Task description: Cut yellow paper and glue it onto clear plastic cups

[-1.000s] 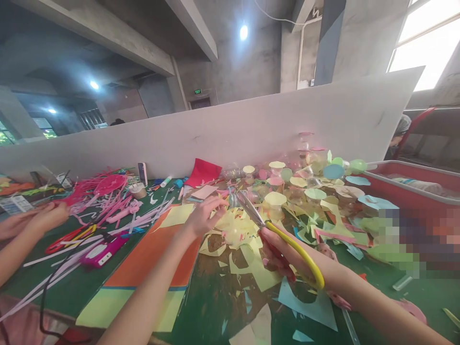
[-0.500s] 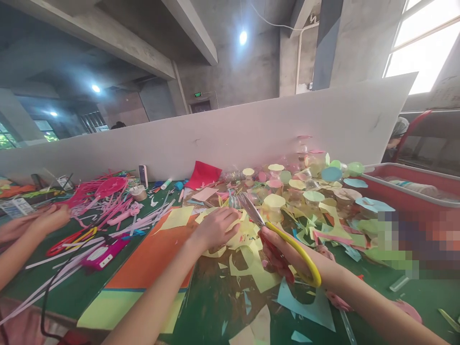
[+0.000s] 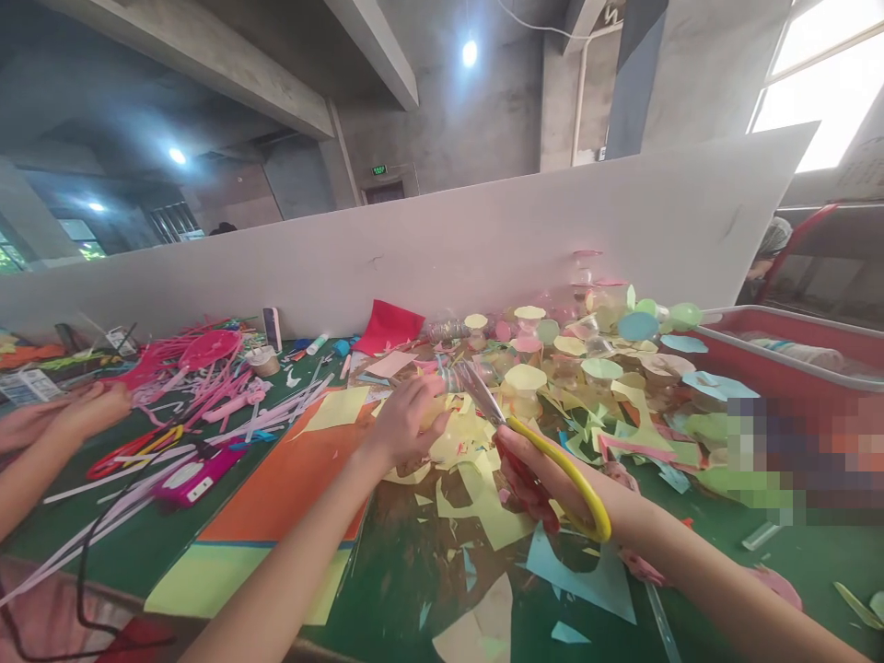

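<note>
My right hand point(image 3: 529, 465) is closed round scissors point(image 3: 552, 465) with yellow and red handles. Their metal blades point up and away to the left, over the scraps. Just left of the blade tips is my left hand point(image 3: 409, 419), its thumb apart from its curved fingers; I make out nothing held in it. It hovers by yellow paper pieces point(image 3: 461, 444) and a clear plastic bottle point(image 3: 470, 375) lying on its side. Below the scissors lie a cut yellow sheet point(image 3: 501, 516) and a blue offcut point(image 3: 584, 575).
Stacked orange paper point(image 3: 290, 483) lies left of my hands. Clear bottle parts topped with coloured paper point(image 3: 525, 379) crowd the back right, near a red bin point(image 3: 794, 359). Another person's hands point(image 3: 89, 414) work at far left, beside pink strips point(image 3: 214, 354) and a magenta device point(image 3: 197, 476). A white board point(image 3: 414, 244) stands behind.
My left hand has shifted slightly away and left, and its thumb has spread from the fingers. The scissors stay in my right hand. The view has tilted a little.
</note>
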The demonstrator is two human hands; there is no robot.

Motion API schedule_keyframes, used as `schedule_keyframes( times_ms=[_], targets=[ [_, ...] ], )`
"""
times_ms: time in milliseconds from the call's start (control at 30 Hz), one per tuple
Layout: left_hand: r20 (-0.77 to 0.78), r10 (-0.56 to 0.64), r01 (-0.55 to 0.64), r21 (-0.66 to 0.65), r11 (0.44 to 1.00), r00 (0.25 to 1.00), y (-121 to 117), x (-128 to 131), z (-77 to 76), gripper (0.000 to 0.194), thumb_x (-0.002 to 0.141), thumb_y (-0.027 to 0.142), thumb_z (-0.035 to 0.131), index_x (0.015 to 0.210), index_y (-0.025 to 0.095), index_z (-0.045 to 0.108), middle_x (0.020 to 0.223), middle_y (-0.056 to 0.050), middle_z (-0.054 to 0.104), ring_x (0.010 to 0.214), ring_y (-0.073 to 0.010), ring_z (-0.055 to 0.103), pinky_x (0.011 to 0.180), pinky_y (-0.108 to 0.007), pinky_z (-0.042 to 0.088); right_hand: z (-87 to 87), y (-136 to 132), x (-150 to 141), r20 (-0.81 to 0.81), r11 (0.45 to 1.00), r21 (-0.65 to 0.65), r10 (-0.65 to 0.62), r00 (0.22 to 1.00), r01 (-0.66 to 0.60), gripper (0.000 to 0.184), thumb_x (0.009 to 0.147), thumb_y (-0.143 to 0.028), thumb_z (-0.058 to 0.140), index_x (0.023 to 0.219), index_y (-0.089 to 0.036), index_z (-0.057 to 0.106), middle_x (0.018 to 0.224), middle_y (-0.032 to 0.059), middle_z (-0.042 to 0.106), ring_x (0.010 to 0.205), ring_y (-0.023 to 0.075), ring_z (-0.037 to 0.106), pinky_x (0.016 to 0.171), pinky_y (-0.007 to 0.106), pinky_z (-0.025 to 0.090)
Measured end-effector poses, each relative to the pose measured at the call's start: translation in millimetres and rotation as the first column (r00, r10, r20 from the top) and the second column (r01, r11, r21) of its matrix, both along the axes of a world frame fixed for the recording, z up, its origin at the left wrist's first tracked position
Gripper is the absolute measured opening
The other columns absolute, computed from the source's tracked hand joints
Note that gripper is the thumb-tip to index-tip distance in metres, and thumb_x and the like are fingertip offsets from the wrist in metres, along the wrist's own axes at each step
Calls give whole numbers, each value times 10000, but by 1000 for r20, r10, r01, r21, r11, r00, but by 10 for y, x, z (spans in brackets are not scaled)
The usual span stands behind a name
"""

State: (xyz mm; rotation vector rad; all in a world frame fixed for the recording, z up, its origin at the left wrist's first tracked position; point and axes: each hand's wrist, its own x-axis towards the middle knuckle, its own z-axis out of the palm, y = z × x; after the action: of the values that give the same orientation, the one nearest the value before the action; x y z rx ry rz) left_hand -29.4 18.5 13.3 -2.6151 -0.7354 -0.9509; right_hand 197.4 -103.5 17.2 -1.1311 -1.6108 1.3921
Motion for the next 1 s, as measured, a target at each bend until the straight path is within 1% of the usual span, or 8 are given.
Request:
schedule_keyframes(
  times_ms=[133,233,333,433,567,667,867,1000],
  targets=[
    [11,84,-84,-29,996,996,50,-62,9,146,905,305,432,937,202,530,939,-69,615,909,-214,583,807,-335,467,55,-10,-12,3,1000,-26,3,1000,-3,590,867,-738,325,597,-217,391,497,-57,395,471,104,437,426,217,372],
    [6,121,-120,-48,992,993,82,-98,-3,200,946,300,369,858,212,525,834,-37,602,793,-176,580,727,-289,457,84,-12,-2,29,999,-48,0,1000,2,608,883,-730,280,569,-219,381,475,-44,417,433,97,403,398,218,352],
    [9,151,-150,-56,987,989,106,-135,-11,259,975,283,300,863,213,523,817,-28,604,760,-160,584,693,-270,450,89,-2,7,43,998,-67,-6,999,9,604,885,-727,271,567,-223,368,460,-50,385,423,100,398,379,215,345],
    [-27,142,-144,-46,989,989,112,-154,-4,290,980,314,291,847,213,528,814,-31,617,771,-164,596,702,-270,452,52,21,11,24,999,-50,-11,1000,12,606,883,-729,273,574,-221,389,473,-53,364,448,110,447,385,215,357],
    [-99,99,-101,-11,995,990,91,-111,2,250,923,426,442,836,208,529,872,-54,642,849,-206,613,758,-310,462,-15,49,15,11,1000,-22,10,1000,-10,606,892,-715,279,578,-216,417,476,-55,360,476,119,483,397,213,368],
    [-96,57,-57,1,998,994,73,-57,-2,182,916,372,476,860,206,526,929,-66,644,893,-214,616,795,-329,474,6,40,9,18,1000,-29,0,1000,0,604,883,-721,292,569,-217,406,474,-57,358,457,115,473,385,210,362],
    [51,34,-33,-5,999,998,85,-67,11,91,937,292,438,930,222,494,969,-57,606,965,-193,595,851,-318,480,140,9,15,57,996,-87,-32,998,37,619,849,-746,332,535,-215,379,414,-49,400,371,84,382,372,212,350],
    [161,49,-50,-2,999,986,96,-103,34,42,945,259,436,971,228,450,1011,-61,567,1021,-195,559,896,-334,462,66,57,39,-15,991,-131,-21,1000,19,636,845,-762,313,537,-211,391,422,-47,417,373,89,416,410,228,379]
  ],
)
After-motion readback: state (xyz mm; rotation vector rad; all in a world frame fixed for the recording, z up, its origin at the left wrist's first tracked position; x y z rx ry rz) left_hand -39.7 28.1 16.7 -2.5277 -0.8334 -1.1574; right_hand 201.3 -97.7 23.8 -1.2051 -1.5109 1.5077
